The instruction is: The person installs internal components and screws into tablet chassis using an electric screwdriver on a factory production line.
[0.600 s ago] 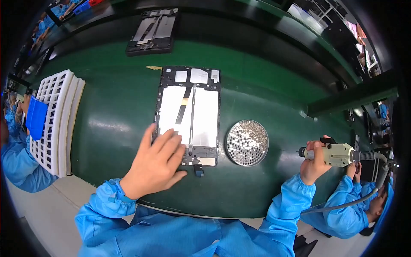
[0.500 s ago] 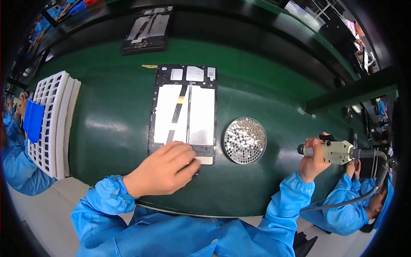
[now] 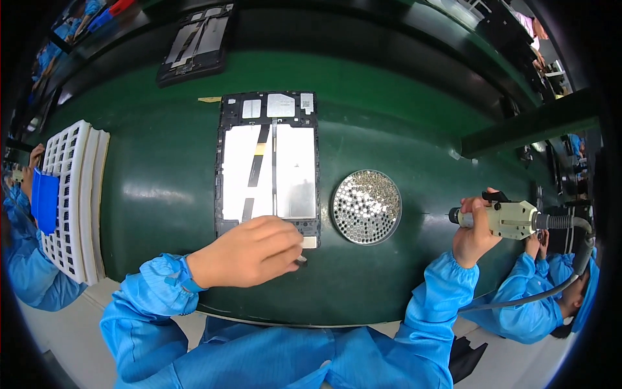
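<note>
An opened tablet (image 3: 299, 168) lies on the green bench before me, its white battery panels, dark frame and ribbon strips exposed. My left hand (image 3: 249, 251) is at its lower edge, fingers curled together and covering the lower left part. A small dark piece (image 3: 300, 261) shows at the fingertips; I cannot tell what it is or whether it belongs to the tablet. Held off to the right, an electric screwdriver (image 3: 515, 219) is gripped in my right hand (image 3: 475, 238), its tip end pointing left. Between tablet and screwdriver sits a round dish (image 3: 367, 207) of small shiny screws.
White foam trays (image 3: 87, 194) with many slots stand at the left, a blue piece (image 3: 45, 201) against them. Another opened tablet (image 3: 197, 42) rests at the back. A dark beam (image 3: 531, 129) crosses the right side. A co-worker (image 3: 531, 305) sits at right; another's sleeve (image 3: 39, 272) is at left.
The view has shifted a little, so the tablet and trays appear further left. My left hand's fingers have drawn slightly toward the tablet's lower edge. The screwdriver stays in my right hand.
</note>
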Tool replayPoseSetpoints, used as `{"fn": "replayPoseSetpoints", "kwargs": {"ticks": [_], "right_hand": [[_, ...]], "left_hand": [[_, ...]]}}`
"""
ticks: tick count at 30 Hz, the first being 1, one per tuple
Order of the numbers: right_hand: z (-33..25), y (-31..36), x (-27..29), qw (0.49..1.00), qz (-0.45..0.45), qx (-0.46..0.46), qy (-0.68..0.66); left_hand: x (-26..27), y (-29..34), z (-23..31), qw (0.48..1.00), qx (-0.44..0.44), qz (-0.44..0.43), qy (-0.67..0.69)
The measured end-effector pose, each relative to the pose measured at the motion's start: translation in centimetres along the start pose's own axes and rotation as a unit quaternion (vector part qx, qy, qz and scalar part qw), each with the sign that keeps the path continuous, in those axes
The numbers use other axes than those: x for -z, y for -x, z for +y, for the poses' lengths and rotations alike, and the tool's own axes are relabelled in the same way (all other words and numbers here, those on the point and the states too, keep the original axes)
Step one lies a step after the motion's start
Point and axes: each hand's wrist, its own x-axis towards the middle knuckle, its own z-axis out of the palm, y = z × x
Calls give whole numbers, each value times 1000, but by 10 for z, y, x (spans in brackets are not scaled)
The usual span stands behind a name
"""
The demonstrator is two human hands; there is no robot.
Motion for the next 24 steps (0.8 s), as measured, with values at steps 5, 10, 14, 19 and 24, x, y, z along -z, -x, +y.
{"fn": "replayPoseSetpoints", "kwargs": {"ticks": [5, 10, 14, 19, 24], "right_hand": [[2, 3, 1, 1000, -1, 1, -10], [2, 3, -2, 1000, -9, 3, -3], [3, 4, -1, 1000, -14, 3, 8], [4, 1, -1, 1000, -25, 0, 4], [-2, 1, 3, 995, -80, -13, -58]], "left_hand": [[-6, -10, -8, 991, 72, 68, -95], [-9, -5, -4, 993, 29, 64, -90], [-14, 0, -4, 994, 3, 67, -88], [-24, 3, 6, 988, 14, 76, -137], [-24, 3, 10, 984, 19, 78, -156]]}}
